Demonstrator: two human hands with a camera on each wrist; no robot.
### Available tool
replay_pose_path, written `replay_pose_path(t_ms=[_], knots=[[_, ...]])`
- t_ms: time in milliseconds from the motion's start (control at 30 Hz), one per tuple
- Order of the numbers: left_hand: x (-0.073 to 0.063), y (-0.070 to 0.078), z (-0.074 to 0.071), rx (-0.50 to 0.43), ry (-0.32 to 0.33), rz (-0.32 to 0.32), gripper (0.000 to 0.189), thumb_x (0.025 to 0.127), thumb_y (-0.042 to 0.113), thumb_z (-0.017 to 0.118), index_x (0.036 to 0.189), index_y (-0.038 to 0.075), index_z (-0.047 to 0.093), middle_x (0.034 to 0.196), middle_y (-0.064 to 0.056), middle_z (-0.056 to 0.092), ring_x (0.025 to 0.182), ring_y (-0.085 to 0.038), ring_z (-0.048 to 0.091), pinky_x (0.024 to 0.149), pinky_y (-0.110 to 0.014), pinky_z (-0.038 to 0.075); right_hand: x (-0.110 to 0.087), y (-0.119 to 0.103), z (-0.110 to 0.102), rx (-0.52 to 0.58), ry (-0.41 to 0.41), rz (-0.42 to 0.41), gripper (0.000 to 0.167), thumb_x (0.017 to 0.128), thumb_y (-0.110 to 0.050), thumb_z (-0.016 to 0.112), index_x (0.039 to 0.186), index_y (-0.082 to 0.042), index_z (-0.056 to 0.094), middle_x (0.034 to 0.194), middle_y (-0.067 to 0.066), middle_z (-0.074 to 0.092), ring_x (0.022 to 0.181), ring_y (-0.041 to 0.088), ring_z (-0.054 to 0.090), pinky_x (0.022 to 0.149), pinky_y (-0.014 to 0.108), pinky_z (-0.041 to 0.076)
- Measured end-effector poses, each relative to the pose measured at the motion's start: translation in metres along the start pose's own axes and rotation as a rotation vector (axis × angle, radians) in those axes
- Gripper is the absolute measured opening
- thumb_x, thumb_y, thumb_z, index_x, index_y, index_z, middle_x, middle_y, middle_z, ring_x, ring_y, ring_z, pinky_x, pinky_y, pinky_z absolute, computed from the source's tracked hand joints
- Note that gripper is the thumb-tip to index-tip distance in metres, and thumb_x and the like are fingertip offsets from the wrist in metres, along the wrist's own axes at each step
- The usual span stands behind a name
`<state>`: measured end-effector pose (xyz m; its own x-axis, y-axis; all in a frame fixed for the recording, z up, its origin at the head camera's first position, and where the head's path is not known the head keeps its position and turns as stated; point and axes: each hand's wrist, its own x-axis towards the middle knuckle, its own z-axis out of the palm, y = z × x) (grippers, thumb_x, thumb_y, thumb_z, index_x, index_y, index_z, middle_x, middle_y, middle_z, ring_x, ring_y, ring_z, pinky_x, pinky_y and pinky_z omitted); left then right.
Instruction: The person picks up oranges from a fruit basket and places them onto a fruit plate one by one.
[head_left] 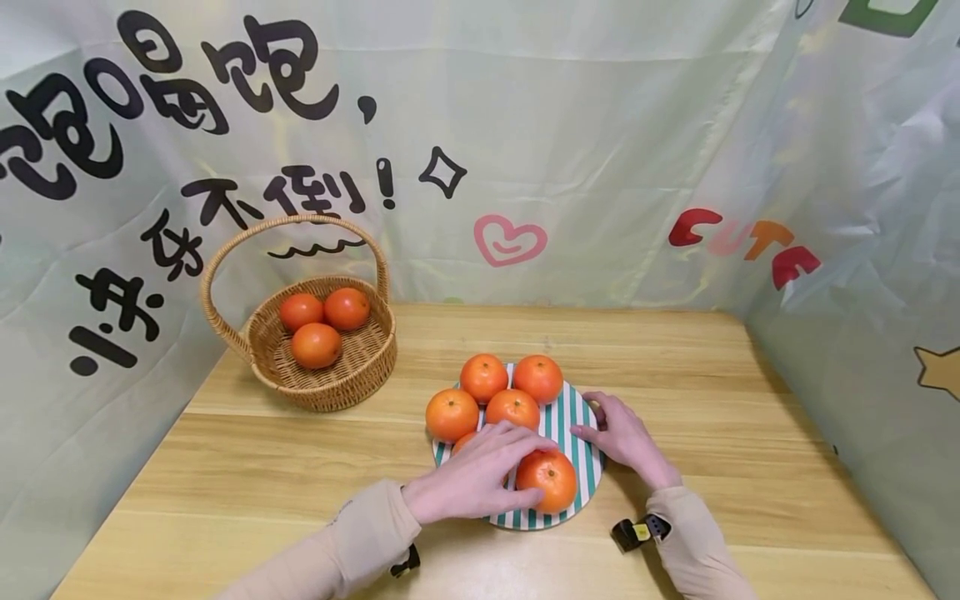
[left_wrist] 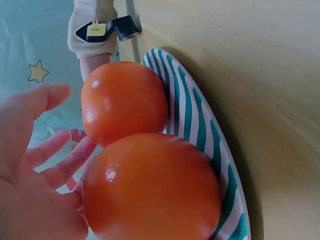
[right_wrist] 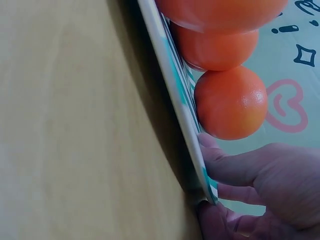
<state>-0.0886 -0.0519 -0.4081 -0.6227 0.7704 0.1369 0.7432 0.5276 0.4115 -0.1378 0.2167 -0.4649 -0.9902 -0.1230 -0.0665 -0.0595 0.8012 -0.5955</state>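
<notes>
A round plate (head_left: 587,467) with teal and white stripes lies on the table, bearing several shiny oranges. My left hand (head_left: 483,477) hovers above its near side, fingers and thumb spread about the front orange (head_left: 552,483). In the left wrist view a gap shows between the thumb and that orange (left_wrist: 124,102), with a second orange (left_wrist: 152,187) closer to the camera. The left hand partly covers this second one in the head view. My right hand (head_left: 624,437) pinches the plate's right rim, its thumb (right_wrist: 235,167) above and fingers underneath.
At the back left stands a wicker basket (head_left: 367,379) with a tall handle, holding three oranges (head_left: 317,345). The wooden table (head_left: 690,367) is bounded by a printed cloth (head_left: 600,167) at the back and sides.
</notes>
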Motion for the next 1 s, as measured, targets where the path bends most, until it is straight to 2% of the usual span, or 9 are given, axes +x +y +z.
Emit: replay_pose_path(t_ms=[233,467,700,800,1000], knots=[[-0.001,0.001,0.003,-0.001,0.026,0.017,0.047,0.095,0.04,0.063,0.139,0.024,0.056,0.137,0.011,0.062,0.127,-0.014,0.052,0.111,-0.038,0.041,-0.001,0.001,0.002,-0.003,0.002,-0.008,0.064,0.09,-0.027,0.076,0.141,0.001,0.051,0.099,0.011,0.059,0.085,0.021,0.052,0.071,0.03,0.041],[-0.001,0.001,-0.002,-0.042,0.038,-0.023,0.047,0.095,0.036,0.065,0.139,0.023,0.056,0.141,0.009,0.06,0.13,-0.016,0.049,0.11,-0.042,0.042,-0.001,0.001,0.001,-0.007,0.009,-0.007,0.064,0.089,-0.027,0.076,0.141,0.002,0.051,0.098,0.011,0.059,0.085,0.022,0.051,0.071,0.03,0.041],[-0.004,-0.004,-0.009,-0.12,0.079,-0.062,0.047,0.095,0.033,0.066,0.14,0.021,0.057,0.137,0.004,0.063,0.126,-0.016,0.049,0.11,-0.043,0.041,0.0,0.0,0.0,-0.011,0.005,-0.006,0.065,0.089,-0.027,0.076,0.141,0.002,0.05,0.1,0.012,0.06,0.087,0.023,0.052,0.074,0.032,0.042],[-0.006,-0.007,-0.013,-0.162,0.1,-0.093,0.047,0.095,0.032,0.067,0.14,0.023,0.057,0.138,0.005,0.062,0.126,-0.016,0.048,0.11,-0.044,0.041,0.0,-0.001,0.0,-0.01,0.004,-0.01,0.065,0.089,-0.026,0.076,0.141,0.003,0.05,0.099,0.012,0.059,0.088,0.023,0.052,0.075,0.032,0.042],[-0.01,-0.013,-0.019,-0.216,0.184,-0.113,0.044,0.093,0.027,0.07,0.135,0.019,0.059,0.138,0.003,0.063,0.125,-0.019,0.05,0.107,-0.048,0.04,0.0,-0.002,0.0,-0.016,-0.006,0.0,0.065,0.089,-0.025,0.076,0.141,0.003,0.05,0.099,0.012,0.06,0.088,0.023,0.052,0.076,0.034,0.043]])
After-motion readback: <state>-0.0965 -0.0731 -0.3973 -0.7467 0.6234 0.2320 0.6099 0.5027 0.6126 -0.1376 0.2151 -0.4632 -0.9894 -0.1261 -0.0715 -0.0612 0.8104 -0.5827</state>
